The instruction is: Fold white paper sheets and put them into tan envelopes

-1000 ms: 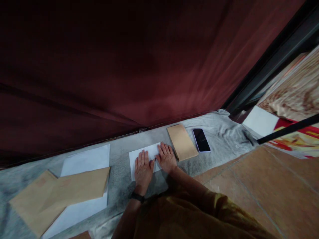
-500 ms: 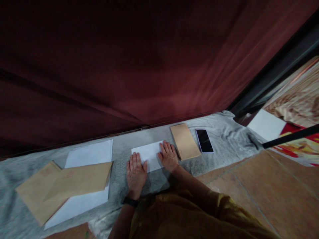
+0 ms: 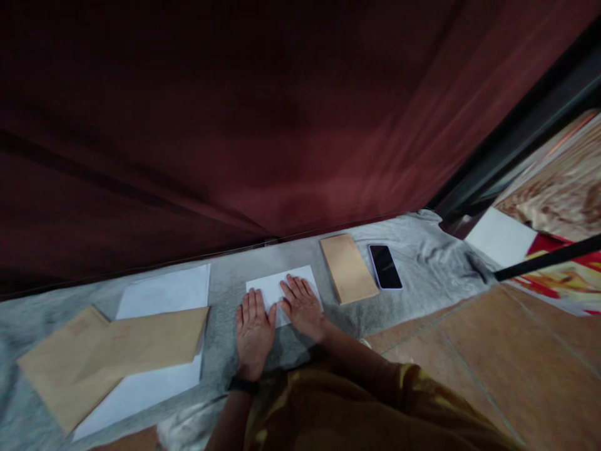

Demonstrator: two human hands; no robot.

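A small white sheet of paper (image 3: 300, 274), possibly folded, lies on the grey cloth in front of me. My left hand (image 3: 255, 329) rests flat on its left end, fingers stretched out and a dark band on the wrist. Across the middle of the paper lies my right hand (image 3: 303, 307), palm down with fingers extended; the right end of the sheet shows beyond it. Neither hand grips anything. Just right of the paper is a brown envelope or stack of envelopes (image 3: 350, 269), apart from my right hand.
A phone (image 3: 385, 267) lies right of the brown stack. On the left, brown envelopes (image 3: 154, 341) overlap white sheets (image 3: 164, 291). The grey cloth (image 3: 225, 326) covers a narrow surface against a dark red curtain (image 3: 291, 156). A black bar (image 3: 549, 255) stands at the right.
My right hand has slid left along the paper, from its right end toward the middle, closer to my left hand. The left hand stays nearly in place.
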